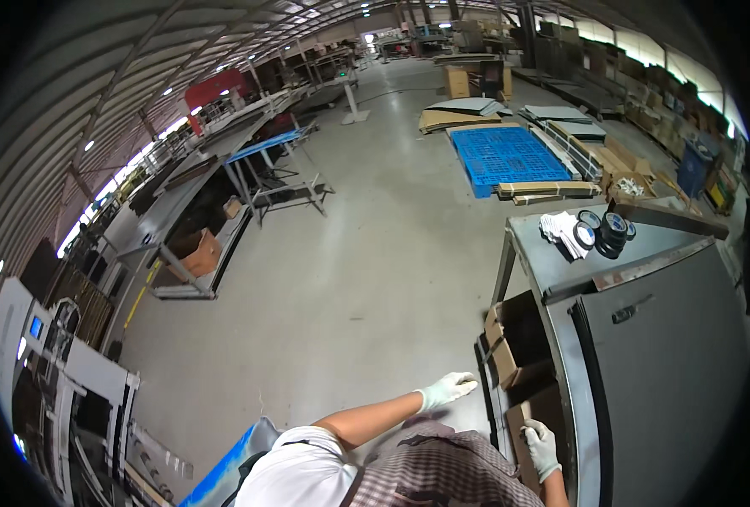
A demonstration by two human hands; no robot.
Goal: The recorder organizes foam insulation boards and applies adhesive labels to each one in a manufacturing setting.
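Note:
My left hand (449, 390), in a white work glove, reaches out over the floor just left of the workbench's lower shelf. Its fingers are stretched out, and nothing shows in them. The right hand (542, 448), gloved the same way, is low beside the bench with its fingers curled at the edge of an open cardboard box (517, 439). How far the fingers wrap round that edge is partly hidden. Another open cardboard box (503, 355) stands just beyond it on the same shelf. Above them is the grey metal workbench (552, 291).
On the bench lie black tape rolls (613, 232), white gloves (564, 235) and a dark grey panel (671, 329). Ahead are a blue plastic pallet (510, 156) and a blue-topped metal stand (265, 145). A long table (168, 215) runs along the left; a white machine (87, 363) stands nearer.

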